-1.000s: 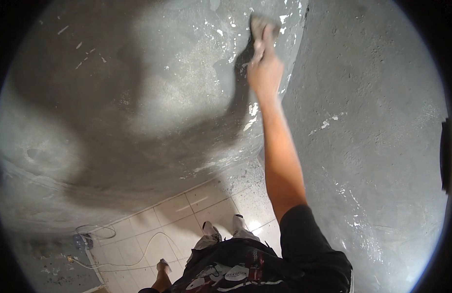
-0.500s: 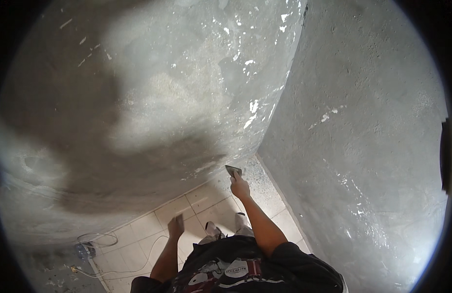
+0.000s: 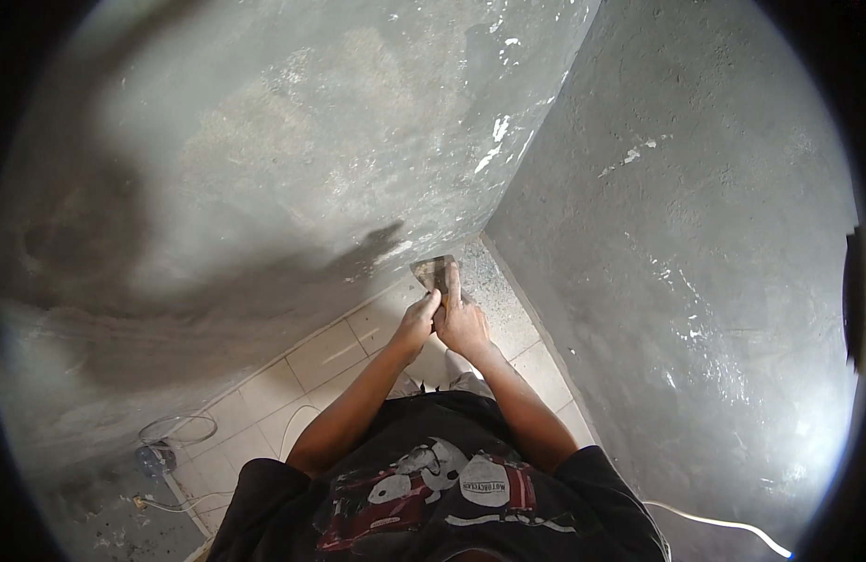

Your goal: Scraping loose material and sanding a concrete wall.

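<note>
A scraper (image 3: 431,272) with a wide, dirty metal blade is in front of me, its blade pointing away toward the foot of the left grey wall (image 3: 293,159). My right hand (image 3: 465,326) is closed round its handle, with the index finger stretched out along the tool. Close against it, my left hand (image 3: 417,323) grips the handle from the left side, thumb upward. The fingers hide most of the handle. Whether the blade touches the wall, I cannot tell.
White flakes (image 3: 494,145) mark the left wall near the corner, and more scuffs mark the right wall (image 3: 714,187). Grey debris (image 3: 494,281) covers the tiled floor (image 3: 325,354) in the corner. A bluish object (image 3: 155,458) and a looped cable (image 3: 206,429) lie at the lower left.
My left hand has come up from low on the left and joined the right on the scraper. The right hand has moved a little farther forward, turning the blade's face into view.
</note>
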Demonstrator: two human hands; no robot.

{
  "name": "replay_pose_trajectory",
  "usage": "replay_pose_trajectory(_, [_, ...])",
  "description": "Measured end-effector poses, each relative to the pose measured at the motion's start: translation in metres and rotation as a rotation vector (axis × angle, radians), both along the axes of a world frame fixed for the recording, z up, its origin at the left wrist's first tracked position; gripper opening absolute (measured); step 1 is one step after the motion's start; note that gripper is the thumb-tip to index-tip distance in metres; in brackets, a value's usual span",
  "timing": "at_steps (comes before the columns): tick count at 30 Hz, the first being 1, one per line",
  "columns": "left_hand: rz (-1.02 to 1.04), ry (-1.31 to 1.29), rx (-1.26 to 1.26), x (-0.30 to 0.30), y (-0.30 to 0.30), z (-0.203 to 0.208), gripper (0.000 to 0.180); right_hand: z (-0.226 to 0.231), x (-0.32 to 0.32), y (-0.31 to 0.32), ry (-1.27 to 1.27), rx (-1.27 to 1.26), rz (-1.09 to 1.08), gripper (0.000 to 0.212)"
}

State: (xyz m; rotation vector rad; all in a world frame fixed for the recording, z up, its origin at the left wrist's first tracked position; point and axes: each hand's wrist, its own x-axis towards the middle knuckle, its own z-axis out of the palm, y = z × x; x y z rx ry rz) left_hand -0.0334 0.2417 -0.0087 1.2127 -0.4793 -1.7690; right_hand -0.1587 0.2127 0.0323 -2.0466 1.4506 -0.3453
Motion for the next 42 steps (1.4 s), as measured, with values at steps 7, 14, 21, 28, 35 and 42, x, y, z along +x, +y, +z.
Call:
replay_pose_trajectory(7, [-0.039, -0.205, -0.301, 0.021, 0.030, -0.017, 0.018, 0.015, 0.014, 0.039, -0.206, -0.049, 0.052, 0.092])
replay_pose_trajectory(14, [0.142, 0.251, -0.350, 0.064, 0.027, 0.053, 0.029, 0.030, 0.009, 0.030, -0.700, 0.071, -0.688, 0.050])
replay_pose_trajectory(21, [-0.031, 0.058, -0.466, 0.097, 0.038, 0.092, 0.028, 0.055, 0.016, 0.007, -0.910, 0.942, -0.232, 0.076])
replay_pose_trajectory(28, [-0.172, -0.205, -0.593, 0.115, 0.039, 0.109, 0.027, 0.082, 0.058, 0.020, -1.418, 0.659, -0.284, 0.040])
replay_pose_trajectory(35, [0.093, -0.410, -0.524, 0.122, 0.047, 0.117, 0.023, 0.087, 0.044, -0.015, -1.536, 0.384, -0.384, 0.037])
replay_pose_trajectory(42, [0.244, -1.170, -0.636, 0.156, 0.045, 0.202, 0.029, 0.111, 0.032, -0.097, -1.591, 0.213, -0.565, 0.039])
